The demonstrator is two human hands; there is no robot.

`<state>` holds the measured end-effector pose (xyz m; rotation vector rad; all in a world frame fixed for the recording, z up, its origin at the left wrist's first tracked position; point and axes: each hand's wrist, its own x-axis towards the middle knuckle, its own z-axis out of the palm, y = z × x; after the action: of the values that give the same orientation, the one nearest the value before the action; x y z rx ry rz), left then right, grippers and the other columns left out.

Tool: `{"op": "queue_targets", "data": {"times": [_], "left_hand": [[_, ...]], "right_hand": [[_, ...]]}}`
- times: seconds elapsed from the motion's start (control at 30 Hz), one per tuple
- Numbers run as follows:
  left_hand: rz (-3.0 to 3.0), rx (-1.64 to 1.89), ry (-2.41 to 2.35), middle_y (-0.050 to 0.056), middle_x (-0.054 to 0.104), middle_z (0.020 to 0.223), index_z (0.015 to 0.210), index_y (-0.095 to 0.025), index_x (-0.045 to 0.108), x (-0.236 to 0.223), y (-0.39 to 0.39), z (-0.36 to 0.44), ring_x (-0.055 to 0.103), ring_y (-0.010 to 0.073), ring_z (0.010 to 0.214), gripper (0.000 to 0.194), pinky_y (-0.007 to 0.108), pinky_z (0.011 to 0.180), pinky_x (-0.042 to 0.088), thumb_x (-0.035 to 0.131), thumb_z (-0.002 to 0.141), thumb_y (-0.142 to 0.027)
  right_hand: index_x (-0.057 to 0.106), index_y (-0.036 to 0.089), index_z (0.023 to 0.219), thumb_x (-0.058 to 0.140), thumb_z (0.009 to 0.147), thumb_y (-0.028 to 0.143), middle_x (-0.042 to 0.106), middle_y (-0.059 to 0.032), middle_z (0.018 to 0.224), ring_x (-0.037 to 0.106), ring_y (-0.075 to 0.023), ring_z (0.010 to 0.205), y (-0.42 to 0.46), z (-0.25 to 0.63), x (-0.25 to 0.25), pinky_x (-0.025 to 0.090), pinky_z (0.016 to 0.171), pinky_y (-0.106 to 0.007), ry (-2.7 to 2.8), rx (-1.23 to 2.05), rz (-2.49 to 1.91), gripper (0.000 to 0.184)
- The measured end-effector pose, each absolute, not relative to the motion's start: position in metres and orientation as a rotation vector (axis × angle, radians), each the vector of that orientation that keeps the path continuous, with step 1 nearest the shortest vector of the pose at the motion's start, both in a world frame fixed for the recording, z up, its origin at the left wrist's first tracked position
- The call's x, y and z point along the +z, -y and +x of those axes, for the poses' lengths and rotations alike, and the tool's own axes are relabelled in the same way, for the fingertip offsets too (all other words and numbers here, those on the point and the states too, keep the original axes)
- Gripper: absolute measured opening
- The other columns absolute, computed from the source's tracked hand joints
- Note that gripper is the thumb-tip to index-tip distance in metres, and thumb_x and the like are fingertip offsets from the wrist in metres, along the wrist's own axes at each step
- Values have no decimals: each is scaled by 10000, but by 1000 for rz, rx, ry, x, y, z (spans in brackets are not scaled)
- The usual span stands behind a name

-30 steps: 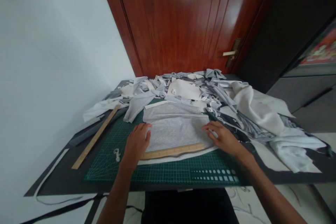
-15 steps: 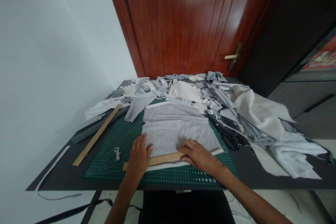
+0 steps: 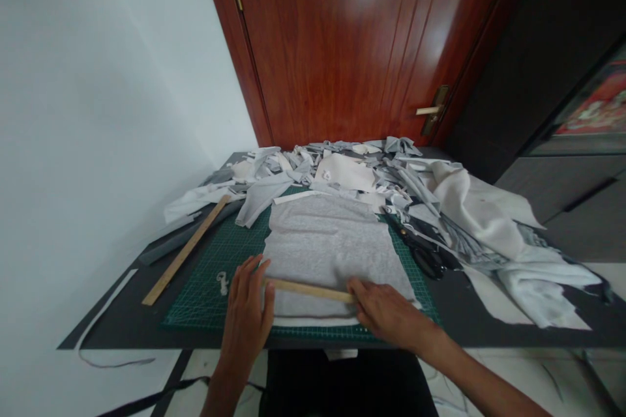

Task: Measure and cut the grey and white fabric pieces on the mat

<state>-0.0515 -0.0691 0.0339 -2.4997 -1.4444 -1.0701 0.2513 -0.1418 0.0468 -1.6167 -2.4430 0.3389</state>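
Toward six o'clock on the grey cloth (image 3: pixel 332 247), I see the wooden ruler (image 3: pixel 310 289) slanting between both hands. The right hand (image 3: pixel 384 313) grips its four-o'clock end; the left hand (image 3: pixel 248 303), thumb spread wide, is at its other end. Black scissors (image 3: pixel 424 254) sit at three o'clock, fabric scraps (image 3: pixel 342 171) at twelve.

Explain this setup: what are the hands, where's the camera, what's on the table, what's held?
No robot: these are a person's bare hands. Every picture comes from one head-worn camera looking forward and down. The right hand holds a wooden ruler across grey cloth; the left hand is open by its other end, contact unclear. Underneath is a green cutting mat on a dark table. Around it: a second ruler, black scissors, fabric scraps.
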Motion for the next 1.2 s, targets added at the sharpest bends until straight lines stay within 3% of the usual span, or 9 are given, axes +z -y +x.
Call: {"op": "queue_targets", "data": {"times": [0.17,0.3,0.47,0.7,0.93,1.07,1.2], "left_hand": [[-2545,-1147,1404,118,626,1268,1316,-216,553,42,66,-36,584,267,1252,320,457,1096,502,405,1035,-176],[-2759,-969,1354,71,690,1150,1196,-225,626,31,50,-31,646,241,1147,331,425,1047,535,384,1000,-115],[-2600,-1115,1489,106,666,1210,1313,-183,570,32,46,-38,626,251,1193,397,428,1048,535,367,984,-91],[-2900,-870,1310,64,692,1177,1226,-215,655,40,43,-55,624,225,1171,329,405,1079,510,379,1051,-172],[-2696,-936,1461,85,698,1206,1242,-210,655,20,47,-88,638,250,1175,317,443,1043,541,397,1070,-274],[-2706,-889,1365,81,700,1234,1271,-226,655,15,68,-84,625,254,1190,295,445,1054,532,456,1054,-245],[-2625,-928,1333,84,650,1356,1238,-239,680,13,92,-69,536,282,1332,295,504,1161,439,498,1021,-157]], "right_hand": [[517,193,1214,449,932,143,716,-33,839,718,-242,769,132,300,54,459,721,-321,2219,377,-1786,295],[540,193,1265,433,955,173,727,-42,904,731,-243,861,120,318,49,501,791,-334,2176,424,-1704,329],[623,204,1281,512,999,277,728,-96,1245,722,-271,1071,114,304,44,527,946,-401,2328,424,-1571,312],[690,224,1287,574,979,271,746,-78,1150,728,-263,1001,95,274,49,560,926,-409,2494,405,-1438,332],[611,201,1432,581,963,249,698,-143,1337,671,-299,1210,85,259,32,510,1086,-471,2499,414,-1302,473],[629,215,1357,597,948,216,717,-114,1312,682,-261,1186,85,263,25,531,1066,-406,2400,519,-1256,411],[632,211,1320,611,953,210,714,-113,1298,680,-253,1178,87,265,24,533,1058,-388,2357,524,-1239,367]]}}
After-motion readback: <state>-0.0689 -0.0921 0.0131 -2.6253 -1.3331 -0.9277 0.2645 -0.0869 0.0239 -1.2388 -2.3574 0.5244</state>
